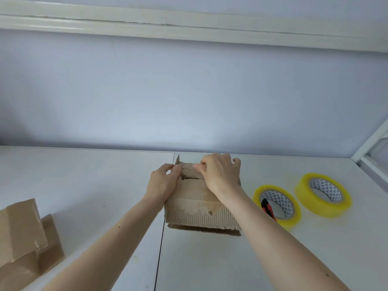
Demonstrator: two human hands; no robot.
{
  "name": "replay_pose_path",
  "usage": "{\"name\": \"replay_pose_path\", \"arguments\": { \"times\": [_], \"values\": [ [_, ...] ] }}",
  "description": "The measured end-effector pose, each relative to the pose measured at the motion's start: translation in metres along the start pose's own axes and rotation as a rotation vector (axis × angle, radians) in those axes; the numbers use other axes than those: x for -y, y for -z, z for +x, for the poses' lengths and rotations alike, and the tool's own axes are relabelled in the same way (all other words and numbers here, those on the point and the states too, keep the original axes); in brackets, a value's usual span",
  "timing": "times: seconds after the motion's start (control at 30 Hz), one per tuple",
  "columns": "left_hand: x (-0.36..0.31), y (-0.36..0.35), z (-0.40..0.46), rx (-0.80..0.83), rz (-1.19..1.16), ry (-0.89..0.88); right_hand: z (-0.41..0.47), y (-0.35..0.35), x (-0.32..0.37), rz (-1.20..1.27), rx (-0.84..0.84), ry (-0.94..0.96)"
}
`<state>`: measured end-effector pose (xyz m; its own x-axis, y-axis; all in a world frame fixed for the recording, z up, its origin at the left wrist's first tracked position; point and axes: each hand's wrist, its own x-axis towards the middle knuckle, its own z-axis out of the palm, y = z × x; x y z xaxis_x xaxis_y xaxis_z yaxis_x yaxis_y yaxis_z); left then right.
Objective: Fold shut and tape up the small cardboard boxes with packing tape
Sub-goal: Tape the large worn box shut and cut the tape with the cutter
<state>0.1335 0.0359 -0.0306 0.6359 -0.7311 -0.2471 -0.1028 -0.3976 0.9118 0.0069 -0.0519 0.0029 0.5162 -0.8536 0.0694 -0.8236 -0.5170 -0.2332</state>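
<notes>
A pale blue wall (189,91) fills the upper half of the frame, crossed near the top by a white rail (189,26). Below it the white desk (84,181) spans the lower half, with a dark seam (160,248) running down it at lower centre. The small cardboard box (195,202) sits on the desk at the centre of the frame, its near side torn so the corrugated ribbing shows, and a ragged gap shows where its top flaps meet. At the lower left edge of the frame lie two taped boxes (23,242), one leaning on the other, well apart from the central one. To the right of the central box two yellow tape rolls (275,206) lie flat on the desk, the nearer just beside the right forearm, the farther (323,195) toward the right of the frame; a red and black object (267,208), too hidden to identify, sits inside the nearer roll's core. The right hand (220,175) lies over the box top, its grip pinching the flap edge between thumb and fingers. The left hand (163,181) is at the box's left top corner, its grip likewise pinched on the flap there.
</notes>
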Motion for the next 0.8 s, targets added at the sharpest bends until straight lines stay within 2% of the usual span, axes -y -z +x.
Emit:
{"name": "replay_pose_path", "arguments": {
  "times": [0.07, 0.2, 0.47, 0.63, 0.8],
  "values": [
    [0.002, -0.013, -0.003, -0.021, -0.087, -0.004, -0.005, -0.001, 0.004, -0.066, 0.044, -0.072],
    [0.0, -0.024, -0.008, 0.05, -0.172, -0.028, -0.014, -0.012, 0.001, -0.042, 0.089, -0.124],
    [0.006, -0.022, -0.002, 0.047, -0.227, -0.01, -0.014, -0.01, -0.004, 0.117, 0.181, -0.052],
    [0.005, -0.025, -0.001, 0.055, -0.238, -0.001, -0.016, -0.009, -0.008, 0.092, 0.137, -0.024],
    [0.002, -0.024, -0.003, 0.053, -0.157, -0.035, -0.019, 0.001, -0.012, 0.238, 0.106, -0.045]
  ]
}}
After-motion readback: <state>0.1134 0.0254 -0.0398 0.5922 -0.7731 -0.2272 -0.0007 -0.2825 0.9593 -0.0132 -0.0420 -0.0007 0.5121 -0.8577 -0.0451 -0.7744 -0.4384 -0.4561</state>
